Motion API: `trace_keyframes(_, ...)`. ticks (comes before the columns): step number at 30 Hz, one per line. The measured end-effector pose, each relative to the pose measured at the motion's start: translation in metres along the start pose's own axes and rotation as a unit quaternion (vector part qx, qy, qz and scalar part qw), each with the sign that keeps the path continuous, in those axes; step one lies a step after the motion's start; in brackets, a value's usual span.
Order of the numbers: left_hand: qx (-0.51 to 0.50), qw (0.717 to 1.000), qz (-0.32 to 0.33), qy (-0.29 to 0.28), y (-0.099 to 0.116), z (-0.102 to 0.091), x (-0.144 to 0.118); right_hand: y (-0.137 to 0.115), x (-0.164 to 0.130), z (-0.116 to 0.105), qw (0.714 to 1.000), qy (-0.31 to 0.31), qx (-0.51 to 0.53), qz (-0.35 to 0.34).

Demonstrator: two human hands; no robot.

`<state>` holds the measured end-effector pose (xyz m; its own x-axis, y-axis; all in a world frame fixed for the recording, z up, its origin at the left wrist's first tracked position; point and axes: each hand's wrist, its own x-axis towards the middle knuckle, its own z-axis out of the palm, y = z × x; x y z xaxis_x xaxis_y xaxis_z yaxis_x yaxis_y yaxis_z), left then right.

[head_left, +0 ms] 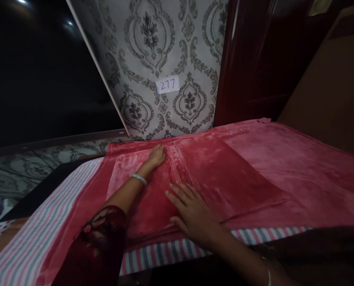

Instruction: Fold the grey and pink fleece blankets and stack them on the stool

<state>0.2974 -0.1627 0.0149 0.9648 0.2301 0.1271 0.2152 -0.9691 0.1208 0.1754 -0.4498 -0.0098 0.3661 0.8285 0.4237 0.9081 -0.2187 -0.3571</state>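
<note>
A red velvety blanket lies spread over a bed, with a folded layer on top at the left. My left hand reaches far forward and rests flat on the blanket near its far edge, by a crease. A silver bangle circles that wrist. My right hand lies flat, fingers spread, on the folded layer close to the near edge. Neither hand grips the cloth.
A striped pink, white and grey sheet covers the bed under the blanket. A grey damask-patterned wall carries a white label reading 277. A dark red cupboard stands at the right, beside a brown panel.
</note>
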Motion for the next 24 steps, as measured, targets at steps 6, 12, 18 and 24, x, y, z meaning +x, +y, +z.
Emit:
trace_keyframes(6,0.005,0.998,-0.046,-0.039,0.008,0.026,0.015,0.014,-0.008,0.042,0.99,-0.126,0.041,0.042)
trace_keyframes(12,-0.033,0.996,-0.068,-0.041,0.012,0.036,0.011,0.012,-0.01,0.042,0.987,-0.14,0.052,0.055)
trace_keyframes(18,-0.124,0.989,-0.046,-0.06,0.004,0.002,0.01,0.011,-0.006,0.036,0.99,-0.13,0.021,0.048)
trace_keyframes(24,-0.201,0.978,-0.049,-0.009,-0.052,-0.046,-0.052,0.004,-0.011,0.026,0.992,-0.12,-0.008,0.043)
